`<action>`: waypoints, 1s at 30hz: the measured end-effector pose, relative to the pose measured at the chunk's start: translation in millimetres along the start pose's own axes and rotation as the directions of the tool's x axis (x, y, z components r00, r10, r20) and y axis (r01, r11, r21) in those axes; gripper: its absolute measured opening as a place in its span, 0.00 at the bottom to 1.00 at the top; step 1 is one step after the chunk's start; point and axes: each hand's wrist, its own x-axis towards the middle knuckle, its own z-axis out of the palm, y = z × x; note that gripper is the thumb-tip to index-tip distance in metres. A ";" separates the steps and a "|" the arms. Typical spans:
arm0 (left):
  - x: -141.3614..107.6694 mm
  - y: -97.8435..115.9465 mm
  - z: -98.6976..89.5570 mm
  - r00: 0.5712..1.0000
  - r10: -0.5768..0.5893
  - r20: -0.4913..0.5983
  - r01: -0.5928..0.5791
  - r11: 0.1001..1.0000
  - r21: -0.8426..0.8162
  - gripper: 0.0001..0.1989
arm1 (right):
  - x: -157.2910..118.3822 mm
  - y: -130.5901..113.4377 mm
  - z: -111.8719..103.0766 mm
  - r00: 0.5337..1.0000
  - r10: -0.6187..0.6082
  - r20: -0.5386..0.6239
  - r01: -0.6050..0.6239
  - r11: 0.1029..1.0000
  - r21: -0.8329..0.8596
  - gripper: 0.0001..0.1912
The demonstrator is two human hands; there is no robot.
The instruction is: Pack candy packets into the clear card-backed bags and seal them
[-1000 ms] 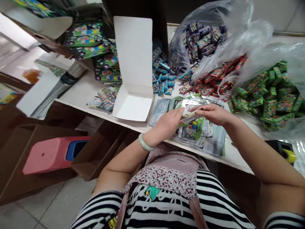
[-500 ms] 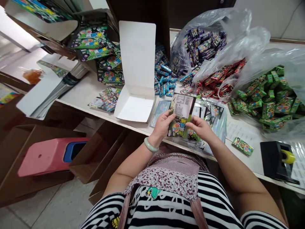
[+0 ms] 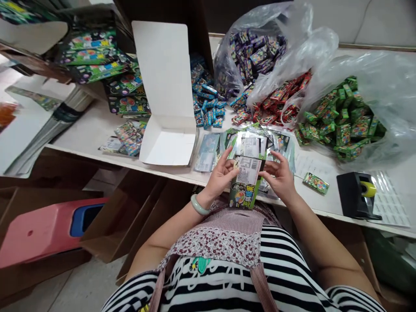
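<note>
A flat printed packaging card (image 3: 248, 170), black and green with a pale barcode panel and colourful lettering, is held in front of my apron. My left hand (image 3: 221, 177) grips its left edge, thumb on top. At the opposite edge is my right hand (image 3: 280, 177), its thumb and a fingertip pinching the card while the other fingers are spread. Beneath and beyond both hands lie several similar flat printed cards (image 3: 282, 145), partly hidden. Left of them stands an open white box (image 3: 169, 145) with its lid raised.
Clear plastic bags hold purple (image 3: 256, 56), red (image 3: 276, 102) and green small packs (image 3: 344, 121). Blue packs (image 3: 209, 110) are heaped beside the white box. A tape dispenser (image 3: 352, 195) and a single green pack (image 3: 316, 183) sit rightward. Cardboard boxes (image 3: 110, 221) and a pink stool (image 3: 48, 229) stand below.
The card has come nearer my body and lower, uncovering cards behind it. My right hand has shifted to its upper right edge, fingers spreading. The view has turned rightward.
</note>
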 end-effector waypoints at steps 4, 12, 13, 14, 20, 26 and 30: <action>-8.2 5.7 -5.3 0.998 -0.027 0.049 0.024 0.998 0.060 0.31 | 5.4 -3.4 -1.8 1.000 -0.016 0.011 0.017 0.999 -0.031 0.25; 3.3 32.1 -9.4 0.996 0.065 -0.064 -0.042 0.950 0.309 0.12 | 16.9 -29.1 -3.0 0.979 -0.141 0.150 0.169 0.967 -0.190 0.05; 7.5 35.0 -9.2 0.998 0.030 -0.056 -0.014 0.964 0.265 0.12 | 20.5 -31.5 -2.5 0.982 -0.144 0.125 0.165 0.970 -0.180 0.04; 11.3 37.6 -9.5 0.999 -0.010 -0.040 0.018 0.979 0.204 0.10 | 24.0 -33.1 -1.8 0.986 -0.124 0.109 0.139 0.981 -0.139 0.05; 13.4 48.2 -13.1 0.999 0.033 0.033 -0.039 0.978 0.207 0.10 | 31.7 -42.3 -0.5 0.979 -0.102 0.177 0.126 0.984 -0.128 0.06; 8.8 49.3 -9.7 0.991 0.112 0.067 -0.126 0.953 0.275 0.08 | 27.6 -50.0 1.8 0.906 -0.297 0.302 0.379 0.887 -0.265 0.02; 11.7 43.2 -14.2 0.998 0.064 0.016 -0.066 0.966 0.252 0.08 | 26.9 -38.6 4.2 0.916 -0.326 0.234 0.385 0.879 -0.282 0.10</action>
